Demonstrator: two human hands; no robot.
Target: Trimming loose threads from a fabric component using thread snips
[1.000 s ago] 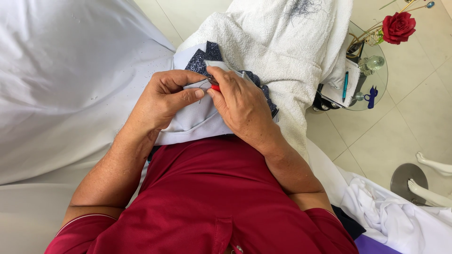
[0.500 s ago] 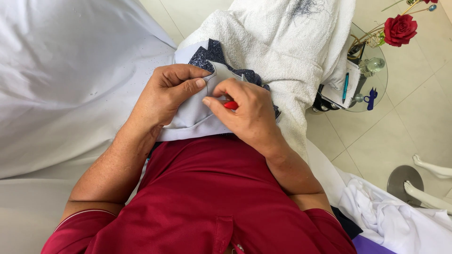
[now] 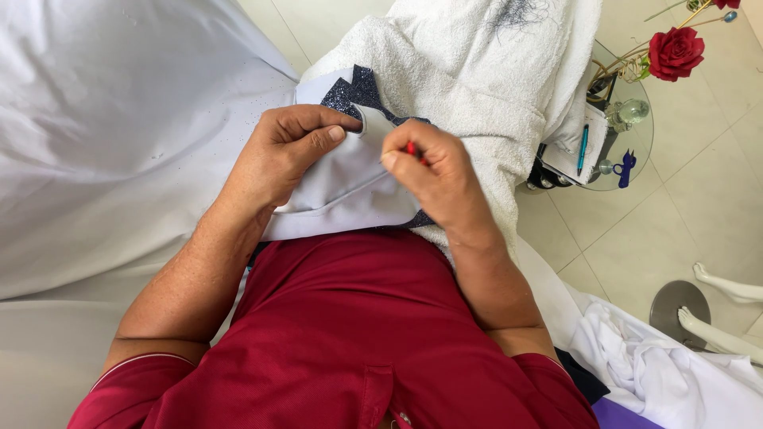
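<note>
The pale grey fabric piece (image 3: 350, 187) with its dark glittery backing (image 3: 358, 89) lies on the lap, over a white towel (image 3: 469, 87), its long side running from about eight o'clock up to two o'clock. The left hand (image 3: 282, 155) is curled shut on the fabric's upper edge, thumb pressing at three o'clock of that hand. The right hand (image 3: 433, 171) sits just beside it at three o'clock, fingertips pinched closed on a small red tool (image 3: 412, 148) touching the same edge. Both hands are equally near. A glass side table (image 3: 636, 151) stands well apart at two o'clock
</note>
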